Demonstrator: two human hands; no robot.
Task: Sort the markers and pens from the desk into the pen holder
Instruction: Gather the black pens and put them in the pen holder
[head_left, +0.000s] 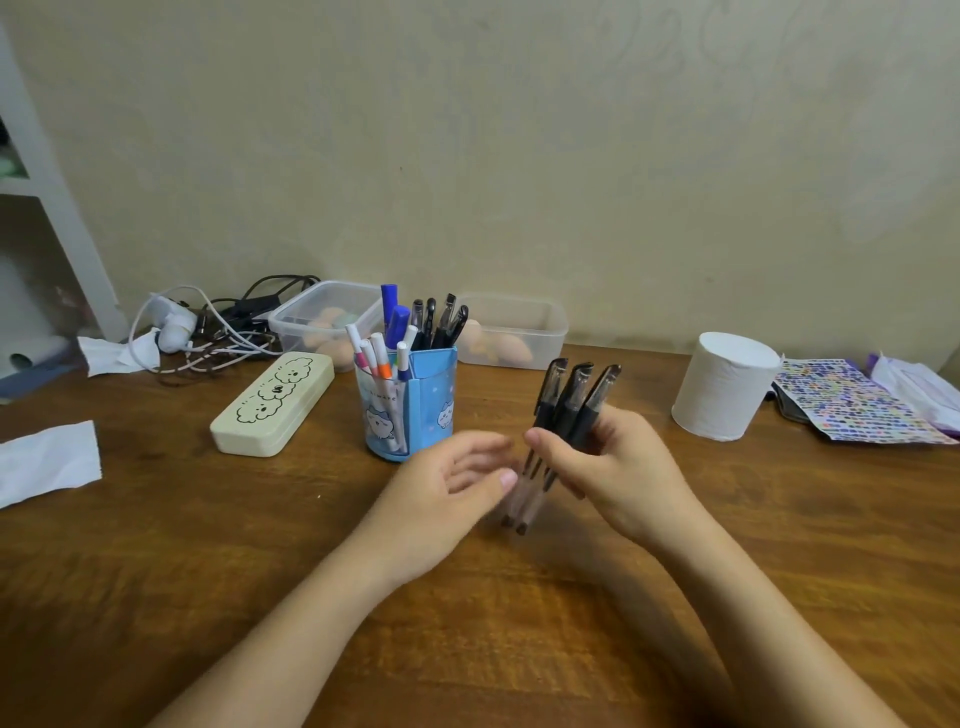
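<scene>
A blue pen holder (431, 402) with cartoon faces stands on the wooden desk (260, 545). White colour markers (378, 358) fill its clear front compartment. Two blue markers (393, 314) and several black pens (439, 319) stand in the back one. My right hand (613, 467) is shut on three black capped pens (569, 400), held tilted above the desk to the right of the holder. My left hand (452, 483) is open beside the lower ends of those pens, its fingertips close to them.
A cream pencil case (272, 402) lies left of the holder. Two clear plastic boxes (511, 330) and a tangle of cables (218, 325) sit along the wall. A white paper roll (724, 387) and a sticker sheet (852, 402) are at the right. White paper (47, 462) lies at the left edge.
</scene>
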